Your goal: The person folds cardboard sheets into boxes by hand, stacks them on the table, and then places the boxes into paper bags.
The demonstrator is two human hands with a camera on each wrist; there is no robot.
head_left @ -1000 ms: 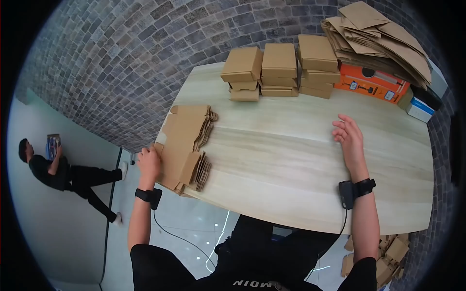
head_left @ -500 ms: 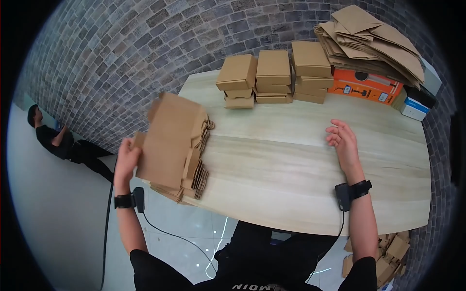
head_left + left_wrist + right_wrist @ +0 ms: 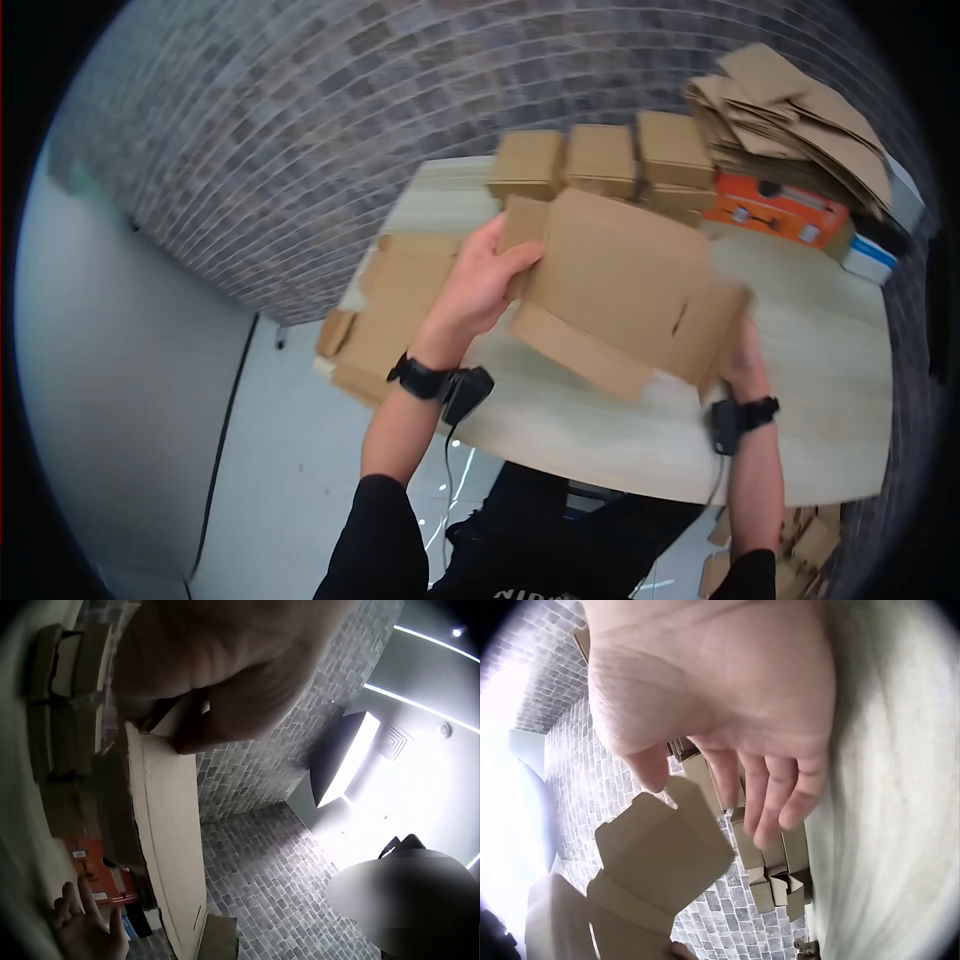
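Observation:
An unfolded cardboard sheet (image 3: 620,275) with creased flaps is held above the table, tilted. My left hand (image 3: 480,280) pinches its left flap between thumb and fingers; the left wrist view shows that hand (image 3: 225,675) gripping the cardboard edge (image 3: 169,825). My right hand (image 3: 742,355) is beside the sheet's right end, partly hidden by it. In the right wrist view the fingers of my right hand (image 3: 727,712) are spread and relaxed, with the cardboard (image 3: 667,847) beyond them and no grip on it visible.
Flat cardboard sheets (image 3: 400,300) lie at the table's left. Folded boxes (image 3: 600,155) stand in stacks along the back, beside an orange box (image 3: 775,210) under a pile of brown cardboard (image 3: 800,120). More cardboard pieces (image 3: 815,540) lie below the table's right edge.
My left hand has carried a sheet from the left pile rightward over the table, toward my right hand. The head view has shifted, and the person at the left is out of sight.

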